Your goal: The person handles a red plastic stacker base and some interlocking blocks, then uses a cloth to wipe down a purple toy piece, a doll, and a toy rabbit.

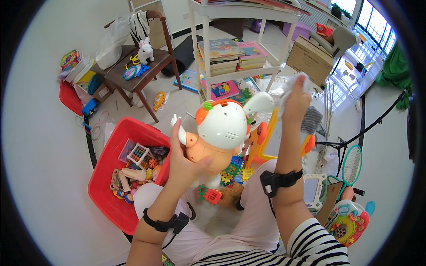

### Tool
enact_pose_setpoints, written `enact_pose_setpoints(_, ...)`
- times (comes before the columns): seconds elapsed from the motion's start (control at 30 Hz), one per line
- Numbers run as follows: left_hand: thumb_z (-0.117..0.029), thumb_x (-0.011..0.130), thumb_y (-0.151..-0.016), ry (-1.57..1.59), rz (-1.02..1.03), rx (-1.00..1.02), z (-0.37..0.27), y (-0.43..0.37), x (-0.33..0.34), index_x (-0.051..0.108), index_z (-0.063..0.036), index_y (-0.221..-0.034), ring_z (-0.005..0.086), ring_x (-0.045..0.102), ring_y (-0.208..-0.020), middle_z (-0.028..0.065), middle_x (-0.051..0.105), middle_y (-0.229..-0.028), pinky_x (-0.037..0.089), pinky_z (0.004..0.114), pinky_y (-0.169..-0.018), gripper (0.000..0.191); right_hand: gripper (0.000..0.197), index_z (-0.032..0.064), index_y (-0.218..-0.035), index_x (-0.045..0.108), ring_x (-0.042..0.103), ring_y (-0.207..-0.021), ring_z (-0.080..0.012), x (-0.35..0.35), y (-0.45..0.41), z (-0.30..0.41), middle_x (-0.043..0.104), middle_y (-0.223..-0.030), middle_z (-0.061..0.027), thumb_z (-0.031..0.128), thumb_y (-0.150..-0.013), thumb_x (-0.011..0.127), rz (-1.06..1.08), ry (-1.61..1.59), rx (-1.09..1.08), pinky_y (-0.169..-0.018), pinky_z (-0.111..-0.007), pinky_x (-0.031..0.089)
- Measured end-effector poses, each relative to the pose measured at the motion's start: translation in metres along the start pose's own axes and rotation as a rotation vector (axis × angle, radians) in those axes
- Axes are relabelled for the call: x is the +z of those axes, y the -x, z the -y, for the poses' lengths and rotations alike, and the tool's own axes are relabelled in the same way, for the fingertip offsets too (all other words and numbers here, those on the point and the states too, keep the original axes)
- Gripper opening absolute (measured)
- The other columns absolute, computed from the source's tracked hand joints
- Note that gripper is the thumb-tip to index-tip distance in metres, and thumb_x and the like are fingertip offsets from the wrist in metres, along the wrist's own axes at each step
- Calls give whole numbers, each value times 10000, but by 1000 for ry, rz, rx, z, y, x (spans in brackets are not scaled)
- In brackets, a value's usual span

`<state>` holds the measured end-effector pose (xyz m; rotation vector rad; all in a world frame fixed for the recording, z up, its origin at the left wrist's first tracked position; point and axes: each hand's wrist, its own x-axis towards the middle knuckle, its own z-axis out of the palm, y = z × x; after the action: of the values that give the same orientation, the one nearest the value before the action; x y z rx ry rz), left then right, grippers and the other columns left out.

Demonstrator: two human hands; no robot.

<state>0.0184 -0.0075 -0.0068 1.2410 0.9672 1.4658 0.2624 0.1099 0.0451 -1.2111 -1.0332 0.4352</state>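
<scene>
My left hand (186,158) grips a plastic rabbit toy (223,126) around its orange body, holding it upright above my knees. The toy's round white head has an orange band, a green leaf shape and one long white ear that leans to the right. Its small white hand sticks up beside my left fingers. Higher and to the right, my right hand (298,99) pinches a white cloth or wipe (288,94), apart from the toy. Black straps with cables sit on both my forearms.
A red plastic tub (106,183) of toys stands at left. Interlocking plastic blocks (233,168) lie between my feet. Ahead are a white shelf cart (241,74) with books, a wooden chair (143,71) and a yellow-framed drawing board (266,143). Rackets (352,165) and a toy activity panel (349,222) lie right.
</scene>
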Motion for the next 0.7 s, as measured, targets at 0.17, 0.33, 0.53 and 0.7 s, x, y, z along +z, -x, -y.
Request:
enact_pose_setpoints(0.17,-91,758,-575,-105,-147,75,0,1,-11,32,-105,-1356,267,470,-1055,174,371,-1195,423,362,-892,1067,521,8,-933,518,526,-680,-126,-10,-23,-13,567,-822,-55,518,-848,451,-69,-564,226,-620,-248,449)
enact_pose_setpoints(0.33,-16,771,-549,-538,-284,567,-4,-6,-19,40,-121,-1326,286,414,-1122,189,345,-1249,380,380,-935,1072,649,-23,-1249,363,389,-1175,-253,13,37,44,345,-1320,-146,498,-865,413,743,-1000,29,-1000,-377,270)
enact_pose_setpoints(0.53,-95,805,-574,-877,-202,848,-5,2,-7,271,-43,-1257,343,418,-1102,175,335,-1238,403,425,-901,869,412,1,-1228,390,482,-1065,-208,50,67,43,362,-1285,-179,175,-868,488,357,-475,-150,-879,-343,416)
enact_pose_setpoints(0.7,-579,509,-751,-988,-235,858,38,12,-22,424,-30,-1203,365,399,-1090,203,371,-1225,314,469,-913,716,235,1,-1023,456,594,-758,-155,51,54,24,573,-874,-81,33,-809,546,315,-872,308,-636,-277,514)
